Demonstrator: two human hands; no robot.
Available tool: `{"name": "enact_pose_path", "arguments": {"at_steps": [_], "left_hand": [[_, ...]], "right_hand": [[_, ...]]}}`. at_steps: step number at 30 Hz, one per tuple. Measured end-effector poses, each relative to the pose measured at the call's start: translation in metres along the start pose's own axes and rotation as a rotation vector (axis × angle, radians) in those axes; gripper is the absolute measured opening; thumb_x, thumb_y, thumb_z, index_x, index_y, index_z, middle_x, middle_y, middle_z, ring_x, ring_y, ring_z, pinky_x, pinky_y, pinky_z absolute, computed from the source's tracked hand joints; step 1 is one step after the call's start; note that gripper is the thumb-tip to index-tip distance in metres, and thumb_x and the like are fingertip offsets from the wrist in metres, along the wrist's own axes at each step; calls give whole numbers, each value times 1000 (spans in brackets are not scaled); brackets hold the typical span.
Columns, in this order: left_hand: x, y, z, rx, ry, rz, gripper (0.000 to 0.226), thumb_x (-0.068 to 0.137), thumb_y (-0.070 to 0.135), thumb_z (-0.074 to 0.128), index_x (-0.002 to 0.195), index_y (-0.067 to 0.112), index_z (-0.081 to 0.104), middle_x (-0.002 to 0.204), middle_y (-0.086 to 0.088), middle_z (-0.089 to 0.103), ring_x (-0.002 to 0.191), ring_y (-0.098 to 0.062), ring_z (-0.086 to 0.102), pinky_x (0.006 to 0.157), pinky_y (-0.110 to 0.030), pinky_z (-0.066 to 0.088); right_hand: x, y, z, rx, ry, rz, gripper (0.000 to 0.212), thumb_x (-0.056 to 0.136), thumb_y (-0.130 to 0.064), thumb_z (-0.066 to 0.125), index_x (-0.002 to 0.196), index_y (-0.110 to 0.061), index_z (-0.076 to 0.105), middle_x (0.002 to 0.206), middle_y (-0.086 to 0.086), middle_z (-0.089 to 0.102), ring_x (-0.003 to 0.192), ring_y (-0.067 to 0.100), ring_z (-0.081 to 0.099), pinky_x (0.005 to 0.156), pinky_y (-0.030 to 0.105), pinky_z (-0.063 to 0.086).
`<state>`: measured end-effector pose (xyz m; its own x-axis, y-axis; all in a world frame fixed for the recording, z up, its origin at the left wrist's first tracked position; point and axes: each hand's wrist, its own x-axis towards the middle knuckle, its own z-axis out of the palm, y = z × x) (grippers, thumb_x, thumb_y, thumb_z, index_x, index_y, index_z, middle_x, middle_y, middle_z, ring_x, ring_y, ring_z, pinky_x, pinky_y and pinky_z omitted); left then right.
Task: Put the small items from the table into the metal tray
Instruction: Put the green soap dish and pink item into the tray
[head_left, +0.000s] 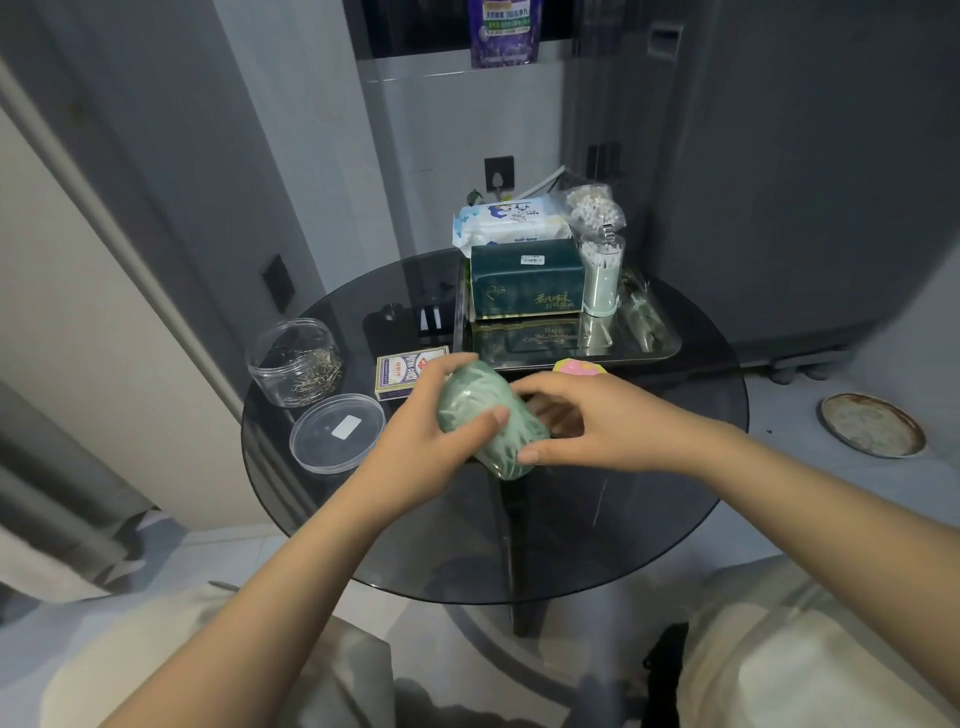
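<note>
Both hands closed round a green pack (488, 415), lifted just above the dark glass bench (675, 467). Left hand (415, 447) wrapped on the pack's near-left side, thumb across the front face, fingers behind. Right hand (587, 421) pinching the right end, thumb at the lower corner, fingers curled behind and partly hidden. Pack soft and clear-skinned, full of thin green pieces, tilted with its far end up and to the left.

Likely step: carrying the pack to the tray (670, 345), which sits at the far right of the bench, beyond the hands. To do it well: keep the squeeze light, since a soft pack buckles; steady with one hand and steer with the other; lift over the tray's rim rather than slide across it. Free space shows on the tray's near strip, in front of the green box (524, 275) and the swab tube (601, 280); better to set the pack flat there and avoid knocking the tall tube.

Left on the bench: a card box (400, 371) just beyond the left hand, a pink item (576, 368) half hidden behind the right hand, an open jar (296, 361) of clips and its lid (336, 434) well to the left.
</note>
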<state>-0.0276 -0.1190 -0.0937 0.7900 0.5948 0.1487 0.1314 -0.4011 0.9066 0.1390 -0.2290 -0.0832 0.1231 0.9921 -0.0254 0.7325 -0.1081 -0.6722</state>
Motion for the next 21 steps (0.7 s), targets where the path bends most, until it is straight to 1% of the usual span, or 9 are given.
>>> {"name": "enact_pose_path", "arguments": {"at_steps": [2,3,5,7,10,12,15,17,21], "left_hand": [[1,3,-1,-114,18,-14,46,88,22,62,129,34,46,108,15,59,88,9,60,76,-8,47],[1,3,-2,-158,12,-20,46,88,24,61,130,36,46,111,14,60,93,9,60,80,-8,47],[3,3,-4,-267,-15,-38,46,84,37,61,127,43,49,118,9,61,107,-4,62,91,-23,50],[4,5,-6,-379,-44,-52,39,86,43,53,126,41,51,123,-3,60,114,-23,61,96,-43,51],[8,9,-11,-395,-52,-18,36,92,41,42,127,33,49,124,-15,57,116,-35,58,99,-54,46],[12,11,-16,-392,-61,-3,36,94,39,40,129,31,47,125,-14,57,117,-35,57,98,-53,47],[18,11,-21,-392,-95,3,37,93,38,40,130,33,42,125,-10,58,110,-29,62,85,-42,54],[21,13,-22,-360,-103,21,39,91,36,43,130,36,41,119,-5,60,100,-23,65,75,-35,55],[36,19,-27,-257,-26,88,50,87,29,55,132,43,40,111,4,63,91,-22,66,70,-36,58]], "right_hand": [[1,-2,3,52,-12,-5,63,78,-43,69,134,-30,42,119,-11,62,107,3,60,96,27,48],[2,-2,4,77,-11,-9,63,80,-45,66,136,-29,40,120,-13,60,108,3,59,96,29,48],[5,-5,7,139,9,-18,62,83,-46,61,137,-27,39,116,-16,59,104,1,59,92,28,50],[8,-8,11,201,72,-40,60,83,-47,58,136,-25,42,114,-15,61,102,1,60,88,24,49],[12,-14,14,280,163,-70,52,80,-45,56,128,-25,48,111,-12,61,100,0,59,87,24,48],[18,-16,11,282,199,-83,54,79,-50,56,126,-24,50,118,-7,61,110,7,57,97,32,46],[27,-19,0,274,177,-85,69,73,-60,52,131,-23,50,118,-8,63,110,8,58,99,38,46],[32,-19,-7,289,165,-77,67,73,-61,52,129,-26,52,117,-10,64,109,7,60,99,39,47],[44,-18,-22,260,135,-54,57,79,-57,54,129,-30,52,118,-12,65,109,3,60,99,38,48]]}}
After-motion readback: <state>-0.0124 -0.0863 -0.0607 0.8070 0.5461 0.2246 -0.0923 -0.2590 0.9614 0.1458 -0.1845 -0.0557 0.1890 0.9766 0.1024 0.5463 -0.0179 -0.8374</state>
